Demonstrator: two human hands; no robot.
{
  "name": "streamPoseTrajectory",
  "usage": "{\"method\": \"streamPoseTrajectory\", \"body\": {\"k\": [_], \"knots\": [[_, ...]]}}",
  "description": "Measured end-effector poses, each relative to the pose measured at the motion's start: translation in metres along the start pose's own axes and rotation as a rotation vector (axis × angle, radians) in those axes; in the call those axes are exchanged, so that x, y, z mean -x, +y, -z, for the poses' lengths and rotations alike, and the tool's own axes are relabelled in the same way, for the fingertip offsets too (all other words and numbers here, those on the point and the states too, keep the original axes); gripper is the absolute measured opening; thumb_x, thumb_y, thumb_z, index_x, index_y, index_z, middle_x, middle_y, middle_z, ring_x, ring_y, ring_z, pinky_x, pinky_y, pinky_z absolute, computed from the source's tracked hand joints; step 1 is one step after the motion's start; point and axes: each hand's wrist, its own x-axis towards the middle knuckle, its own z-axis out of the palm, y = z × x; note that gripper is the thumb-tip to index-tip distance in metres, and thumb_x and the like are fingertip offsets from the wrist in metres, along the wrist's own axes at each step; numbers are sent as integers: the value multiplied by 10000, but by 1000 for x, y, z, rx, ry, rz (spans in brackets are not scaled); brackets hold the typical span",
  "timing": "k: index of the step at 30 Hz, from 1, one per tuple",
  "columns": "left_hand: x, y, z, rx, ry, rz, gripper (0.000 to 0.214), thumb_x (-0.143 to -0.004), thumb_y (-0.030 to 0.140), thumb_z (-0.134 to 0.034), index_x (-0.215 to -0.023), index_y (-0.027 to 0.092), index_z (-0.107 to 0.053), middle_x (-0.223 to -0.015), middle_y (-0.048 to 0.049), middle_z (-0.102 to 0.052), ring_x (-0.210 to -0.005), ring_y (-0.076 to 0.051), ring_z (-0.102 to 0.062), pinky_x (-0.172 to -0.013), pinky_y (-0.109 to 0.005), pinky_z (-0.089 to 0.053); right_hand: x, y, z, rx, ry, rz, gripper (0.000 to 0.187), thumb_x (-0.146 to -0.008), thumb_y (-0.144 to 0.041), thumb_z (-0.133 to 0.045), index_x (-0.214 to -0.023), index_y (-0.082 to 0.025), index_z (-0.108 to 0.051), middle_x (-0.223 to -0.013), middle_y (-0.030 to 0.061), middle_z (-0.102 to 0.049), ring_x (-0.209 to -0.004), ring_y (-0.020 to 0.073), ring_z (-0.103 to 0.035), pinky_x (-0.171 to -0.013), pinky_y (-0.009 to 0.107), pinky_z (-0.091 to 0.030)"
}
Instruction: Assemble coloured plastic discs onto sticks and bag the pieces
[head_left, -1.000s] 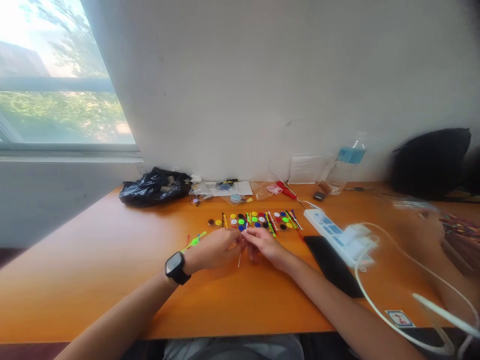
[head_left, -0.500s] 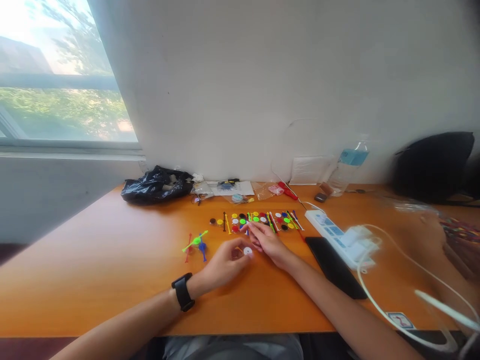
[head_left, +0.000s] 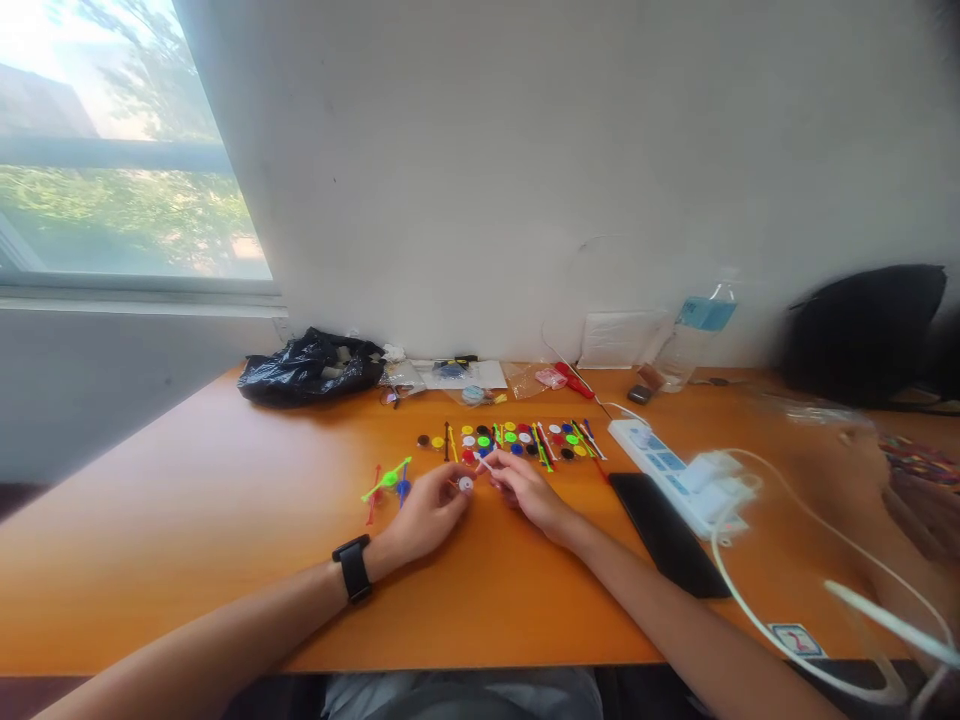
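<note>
My left hand, with a black watch on its wrist, pinches a small white disc at the fingertips. Just to the right, my right hand grips a thin white arrow-shaped piece that points toward the disc, with a narrow gap between them. Left of my hands lie arrow pieces on round bases: a green arrow, a red arrow and a blue one. Beyond my fingers, several coloured discs and arrow sticks are laid out in rows.
A white power strip with cables and a dark phone-like slab lie on the right. Along the wall are a black plastic bag, a red-handled screwdriver and a bottle. Another person's blurred arm is at far right.
My left hand has moved left and slightly away from me with the white disc. The white arrow in my right hand now shows more clearly, turned toward the disc.
</note>
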Motion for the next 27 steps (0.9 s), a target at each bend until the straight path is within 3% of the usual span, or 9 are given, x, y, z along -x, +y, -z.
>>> {"method": "streamPoseTrajectory", "body": {"k": [3,7,12,16,22,27], "knots": [[2,-1,5,22,-12,19,263,-954,382,-631,-1078,158,-691,-889,-70,-717,-866,-228,-667,-793,-320,-526,0,11,-3,14,58,52,171,-914,-393,-576,-960,-233,-614,-712,-36,-482,-625,140,-413,-596,260,-336],[3,-5,7,98,-19,11,287,-922,358,-679,-1130,159,-679,-928,-73,-714,-910,-229,-673,-834,-327,-529,3,15,-7,155,46,260,259,-975,-462,-579,-1022,-226,-675,-939,41,-659,-883,198,-588,-812,322,-460],[4,-3,5,134,-43,29,318,-899,354,-722,-1144,158,-673,-1010,-89,-724,-936,-227,-678,-841,-330,-535,7,13,-4,84,44,231,340,-994,-498,-589,-1214,-244,-642,-928,31,-675,-828,181,-627,-753,309,-499],[7,0,0,200,-78,9,327,-897,343,-733,-1160,160,-672,-1063,-102,-734,-986,-232,-690,-872,-333,-544,6,13,0,1,21,236,377,-937,-497,-704,-1196,-247,-594,-976,37,-720,-888,184,-690,-859,341,-542],[8,1,-1,124,-58,-18,281,-934,381,-700,-1103,157,-696,-1041,-106,-755,-955,-225,-699,-828,-320,-556,3,7,5,-88,61,161,419,-832,-529,-816,-1018,-205,-628,-916,61,-733,-796,201,-720,-789,369,-587],[7,-1,1,98,-53,-16,327,-950,440,-691,-1126,165,-700,-1021,-100,-756,-964,-228,-705,-855,-328,-561,2,6,8,-38,116,172,423,-847,-570,-780,-1011,-201,-652,-835,14,-663,-672,138,-596,-647,284,-501]]}}
